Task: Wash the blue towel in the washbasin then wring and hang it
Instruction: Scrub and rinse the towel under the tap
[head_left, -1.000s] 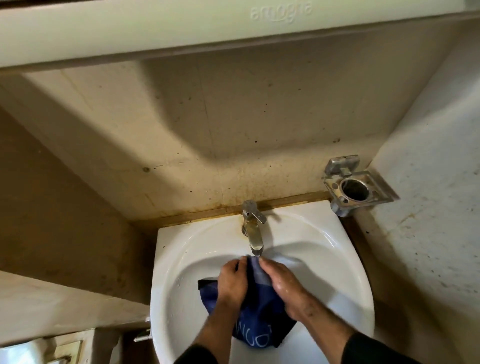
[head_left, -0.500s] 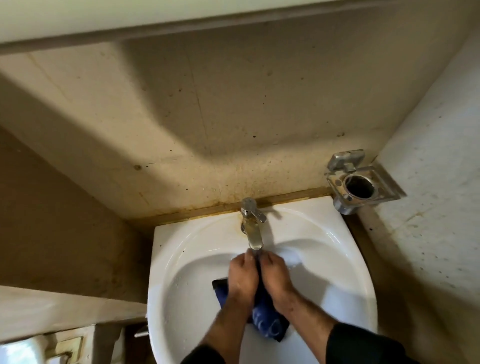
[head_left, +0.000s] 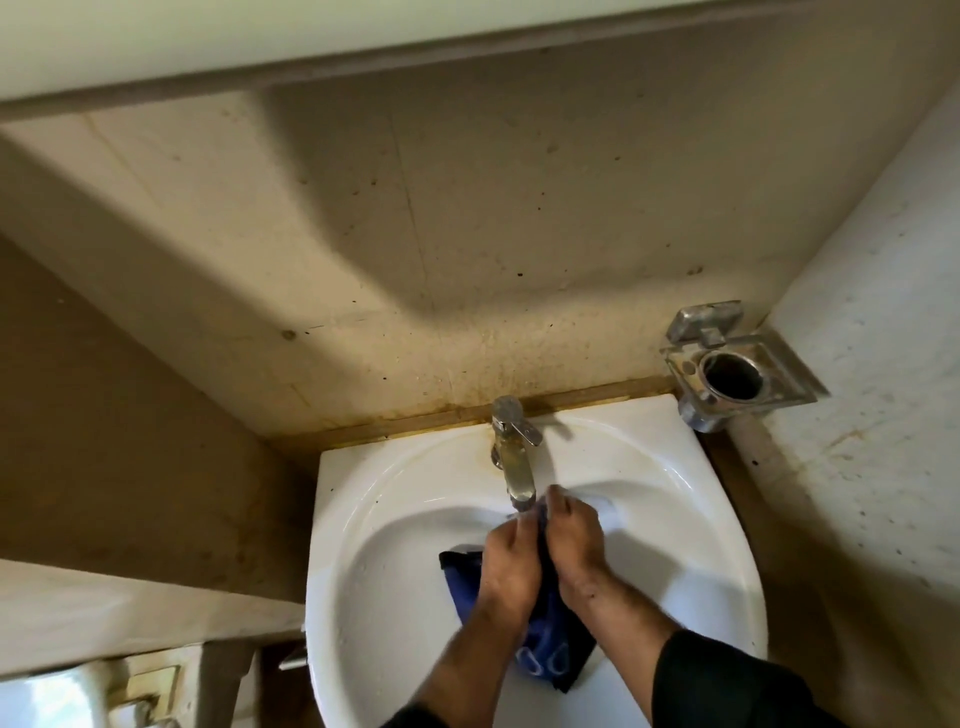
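Blue towel bunched in the white washbasin, squeezed between both hands just below the spout of the metal tap. Left hand with fingers curled around the cloth, knuckles up, grip closed on the towel. Right hand pressed close against the left, fingers likewise wrapped over the upper end of the cloth, grip closed on it too. Dark blue fabric spilling out on the left side of the left hand and hanging lower between the two wrists, with pale printed loops showing near the bottom edge. Black sleeves on both forearms at the lower edge of the view. Tap standing upright at the back rim of the basin, lever angled to the right. Cannot tell whether water is running. Metal holder with a round opening fixed to the wall at the right, just beside the basin's back corner. Stained beige wall behind, browner along the joint above the basin rim. Pale ledge at the left, lower than the basin top.
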